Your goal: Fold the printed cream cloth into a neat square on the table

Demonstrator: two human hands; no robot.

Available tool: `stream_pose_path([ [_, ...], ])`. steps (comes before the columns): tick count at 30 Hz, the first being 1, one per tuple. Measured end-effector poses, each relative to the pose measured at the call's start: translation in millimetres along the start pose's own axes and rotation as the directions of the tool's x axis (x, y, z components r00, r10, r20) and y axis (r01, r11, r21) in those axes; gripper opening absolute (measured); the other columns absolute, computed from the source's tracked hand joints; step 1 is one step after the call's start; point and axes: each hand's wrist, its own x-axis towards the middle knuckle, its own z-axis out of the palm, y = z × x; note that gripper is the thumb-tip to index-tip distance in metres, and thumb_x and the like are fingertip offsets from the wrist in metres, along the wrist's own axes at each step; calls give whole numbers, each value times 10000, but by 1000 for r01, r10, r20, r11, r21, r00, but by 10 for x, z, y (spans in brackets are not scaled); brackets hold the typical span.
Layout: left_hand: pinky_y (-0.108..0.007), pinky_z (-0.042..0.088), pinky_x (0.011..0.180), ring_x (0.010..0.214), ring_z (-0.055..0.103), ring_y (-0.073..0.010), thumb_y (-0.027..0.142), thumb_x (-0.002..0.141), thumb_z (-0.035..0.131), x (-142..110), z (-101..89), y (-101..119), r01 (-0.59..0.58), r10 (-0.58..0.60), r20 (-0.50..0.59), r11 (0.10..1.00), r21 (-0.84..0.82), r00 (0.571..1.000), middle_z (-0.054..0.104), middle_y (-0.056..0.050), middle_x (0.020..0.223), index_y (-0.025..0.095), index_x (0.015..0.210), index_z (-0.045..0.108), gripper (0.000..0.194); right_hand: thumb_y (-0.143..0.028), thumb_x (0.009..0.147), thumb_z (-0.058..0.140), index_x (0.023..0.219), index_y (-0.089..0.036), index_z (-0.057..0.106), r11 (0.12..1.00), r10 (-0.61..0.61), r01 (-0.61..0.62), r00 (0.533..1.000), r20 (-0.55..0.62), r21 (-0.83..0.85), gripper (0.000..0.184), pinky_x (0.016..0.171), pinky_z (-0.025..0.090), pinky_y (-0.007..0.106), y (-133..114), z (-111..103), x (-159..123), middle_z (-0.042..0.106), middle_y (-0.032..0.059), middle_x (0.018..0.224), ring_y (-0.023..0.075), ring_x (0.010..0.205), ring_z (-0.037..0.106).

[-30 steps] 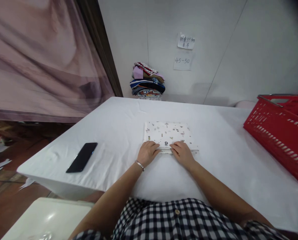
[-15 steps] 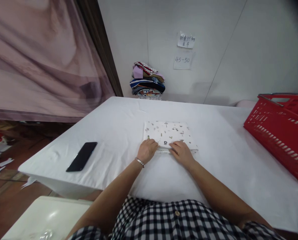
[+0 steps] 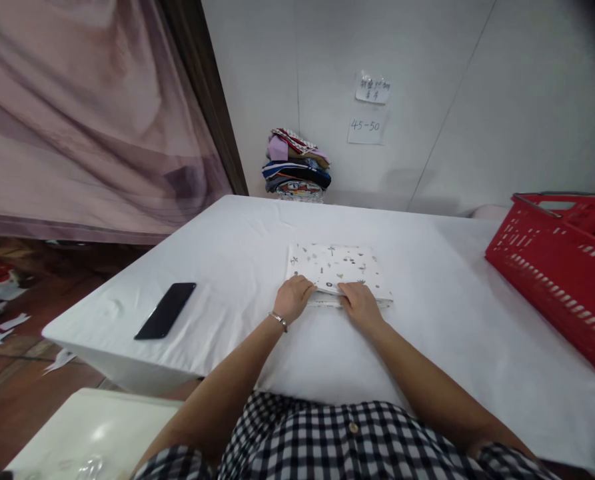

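A folded white cloth (image 3: 334, 262) with small printed figures lies flat in front of me on a white-covered table (image 3: 217, 267). At its near left corner, my left hand (image 3: 294, 297) pinches the upper layer's edge between thumb and fingers; a bracelet circles that wrist. My right hand (image 3: 362, 305) grips the same near edge a little to the right, its fingers on top and thumb at the layer's rim. Between the two hands the upper layer is lifted slightly, and lower layers show beneath it.
A black phone (image 3: 166, 311) lies on the table's left side. At the right stands a red plastic basket (image 3: 560, 273). Beyond the far edge is a stack of folded fabrics (image 3: 297, 163). A pale lidded box (image 3: 94, 427) sits below at the left.
Both hands stay on the cloth's near edge, and the upper layer between them is raised slightly more. The whole view has shifted a little.
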Motion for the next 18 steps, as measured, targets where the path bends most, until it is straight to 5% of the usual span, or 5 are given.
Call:
stream_pose_path([
  [7,-324,415,742,884,518,-183,349,815,515,-67,1,3,-67,68,-14,996,56,998,581,-53,959,218,1019,569,248,-186,867,389,1067,-194,560,1000,-9,9,997,-77,0,263,785,401,379,72,6,-48,622,91,985,235,910,528],
  [18,-328,360,735,835,506,-177,240,866,427,-173,-22,43,-141,144,1,969,203,990,604,-41,820,213,835,612,189,-186,868,379,995,-188,586,999,-51,51,997,-57,10,243,743,408,356,57,-44,-117,621,90,915,222,853,537],
])
